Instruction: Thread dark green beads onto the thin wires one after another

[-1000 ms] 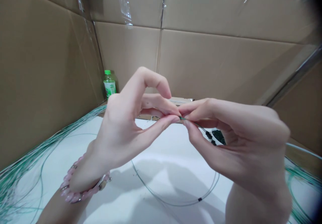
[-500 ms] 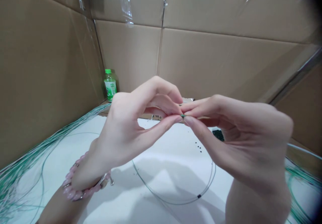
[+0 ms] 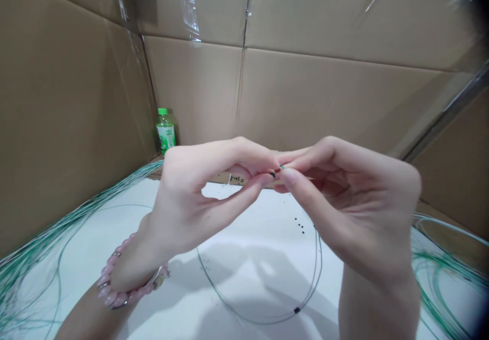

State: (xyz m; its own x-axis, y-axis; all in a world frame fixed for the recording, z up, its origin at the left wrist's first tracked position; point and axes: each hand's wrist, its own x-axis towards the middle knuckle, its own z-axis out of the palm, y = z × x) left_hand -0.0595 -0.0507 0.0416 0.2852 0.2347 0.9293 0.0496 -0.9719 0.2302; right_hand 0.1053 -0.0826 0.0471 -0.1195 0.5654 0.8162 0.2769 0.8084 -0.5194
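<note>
My left hand [image 3: 214,192], with a pink bead bracelet [image 3: 122,291] at the wrist, pinches a tiny black piece [image 3: 272,175] between thumb and forefinger. Fingertip to fingertip with it, my right hand [image 3: 355,202] is closed in a pinch on a thin green wire [image 3: 281,167], of which only a short bit shows. Below both hands a loop of thin wire [image 3: 244,315] curves over the white table, one small black piece [image 3: 297,310] sitting on it. Where the loop meets my fingers is hidden behind the hands.
A bundle of green and white wires [image 3: 87,202] runs along the left side, and more green wires [image 3: 446,279] lie at the right. Several black bits [image 3: 300,225] are scattered on the white tabletop [image 3: 244,263]. A green-capped bottle [image 3: 166,131] stands by the cardboard walls [image 3: 344,101].
My left forefinger has come down and straightened. A black piece now shows at my left fingertips, and the green wire shows at the right ones. My right hand has shifted slightly left.
</note>
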